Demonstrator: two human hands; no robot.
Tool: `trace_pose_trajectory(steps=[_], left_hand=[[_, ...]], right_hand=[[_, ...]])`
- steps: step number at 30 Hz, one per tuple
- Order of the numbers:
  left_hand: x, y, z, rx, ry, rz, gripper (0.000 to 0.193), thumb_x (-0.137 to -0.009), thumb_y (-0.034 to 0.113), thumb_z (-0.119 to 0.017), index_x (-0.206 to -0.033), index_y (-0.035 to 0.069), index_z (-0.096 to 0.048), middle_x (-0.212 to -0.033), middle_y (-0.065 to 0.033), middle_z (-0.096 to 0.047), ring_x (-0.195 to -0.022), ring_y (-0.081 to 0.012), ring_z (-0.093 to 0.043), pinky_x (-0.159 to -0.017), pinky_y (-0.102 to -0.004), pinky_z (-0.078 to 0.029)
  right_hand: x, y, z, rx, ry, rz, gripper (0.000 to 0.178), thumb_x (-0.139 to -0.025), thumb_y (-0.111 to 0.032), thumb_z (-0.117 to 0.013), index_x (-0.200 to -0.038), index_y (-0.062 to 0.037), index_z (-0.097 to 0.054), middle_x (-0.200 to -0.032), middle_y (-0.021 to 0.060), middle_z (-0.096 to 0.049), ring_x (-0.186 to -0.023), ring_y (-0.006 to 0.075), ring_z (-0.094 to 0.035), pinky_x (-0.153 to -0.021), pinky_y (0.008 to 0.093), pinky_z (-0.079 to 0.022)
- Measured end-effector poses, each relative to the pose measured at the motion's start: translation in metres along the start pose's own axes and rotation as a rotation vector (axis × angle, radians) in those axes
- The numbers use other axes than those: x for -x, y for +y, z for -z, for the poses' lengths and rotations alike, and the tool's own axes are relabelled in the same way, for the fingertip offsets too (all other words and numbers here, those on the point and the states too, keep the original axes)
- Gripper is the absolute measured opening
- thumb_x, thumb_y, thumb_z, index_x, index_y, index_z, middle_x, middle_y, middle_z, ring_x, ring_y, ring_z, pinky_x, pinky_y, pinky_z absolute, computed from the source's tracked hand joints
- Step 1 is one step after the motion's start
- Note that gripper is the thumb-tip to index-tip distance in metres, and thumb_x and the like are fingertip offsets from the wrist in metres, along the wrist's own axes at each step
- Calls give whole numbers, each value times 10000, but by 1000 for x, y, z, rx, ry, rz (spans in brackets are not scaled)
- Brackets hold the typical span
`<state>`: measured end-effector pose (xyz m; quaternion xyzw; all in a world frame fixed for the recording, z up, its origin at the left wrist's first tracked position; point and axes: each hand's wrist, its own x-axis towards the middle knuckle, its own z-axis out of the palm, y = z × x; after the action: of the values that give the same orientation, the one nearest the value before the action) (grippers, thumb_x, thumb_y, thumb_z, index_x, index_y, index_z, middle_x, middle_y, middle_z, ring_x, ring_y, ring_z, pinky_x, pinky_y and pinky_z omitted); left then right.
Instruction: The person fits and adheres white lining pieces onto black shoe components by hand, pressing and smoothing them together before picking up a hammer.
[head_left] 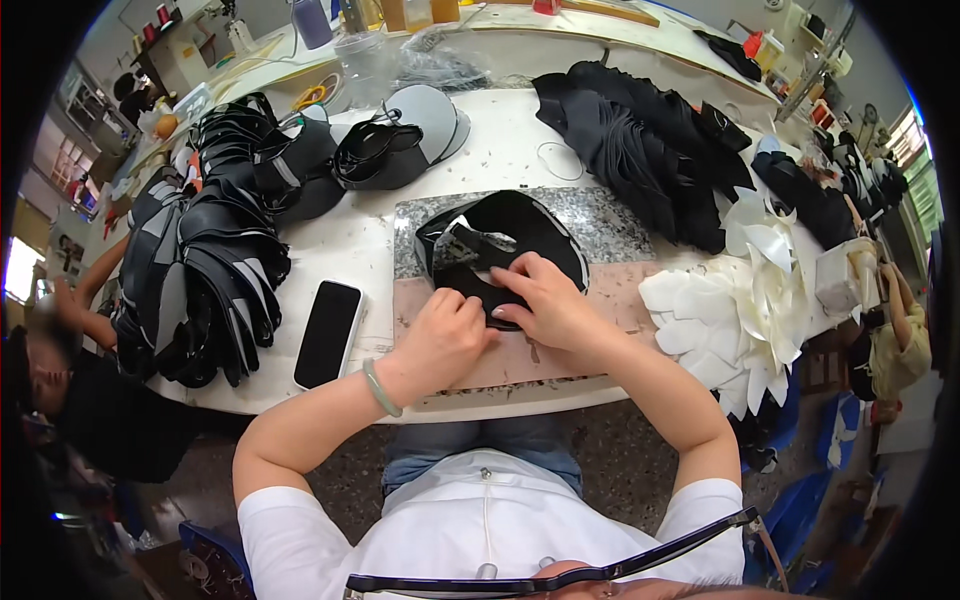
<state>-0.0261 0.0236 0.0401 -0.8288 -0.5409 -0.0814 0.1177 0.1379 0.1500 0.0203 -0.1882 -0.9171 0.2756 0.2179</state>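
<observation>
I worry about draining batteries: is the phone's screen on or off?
Off, it appears: the phone lies face up on the white table, its screen plain black, with nothing lit.

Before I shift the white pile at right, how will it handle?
The white pile will probably slide apart: it's fanned and overlapping, with nothing visible binding it. Its layers look thin, so likely light and somewhat bendy. The near end seems to reach the edge of the table, so a push that way might drop some.
</observation>
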Motion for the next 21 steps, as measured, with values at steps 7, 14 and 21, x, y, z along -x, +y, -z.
trace_pose_trajectory(steps=[7, 14, 21], left_hand=[[1, -4, -12, 179, 170, 66, 239, -722, 175, -731, -865, 2, -649, -899, -94, -640, -798, -237, -573, -708, -305, -501], [-1, -5, -15, 186, 127, 130, 227, -729, 183, -731, -854, 22, -630, -839, -69, -625, -753, -213, -568, -657, -294, -496], [-4, -14, -14, 186, 164, -35, 195, -737, 149, -701, -901, 54, -653, -864, -33, -631, -736, -178, -562, -636, -278, -491]], right_hand=[[-27, -7, 7, 3, -192, -259, 229, -769, -266, -721, -916, -90, -705, -958, 99, -627, -959, 284, -599, -822, 375, -482], [-61, -5, 24, 106, -527, -302, 238, -812, -287, -680, -933, -83, -690, -931, 133, -680, -890, 292, -648, -786, 379, -500], [-3, 6, 22, -204, -178, -122, 215, -788, -96, -693, -989, -60, -625, -1022, 94, -548, -845, 274, -617, -773, 354, -498]])
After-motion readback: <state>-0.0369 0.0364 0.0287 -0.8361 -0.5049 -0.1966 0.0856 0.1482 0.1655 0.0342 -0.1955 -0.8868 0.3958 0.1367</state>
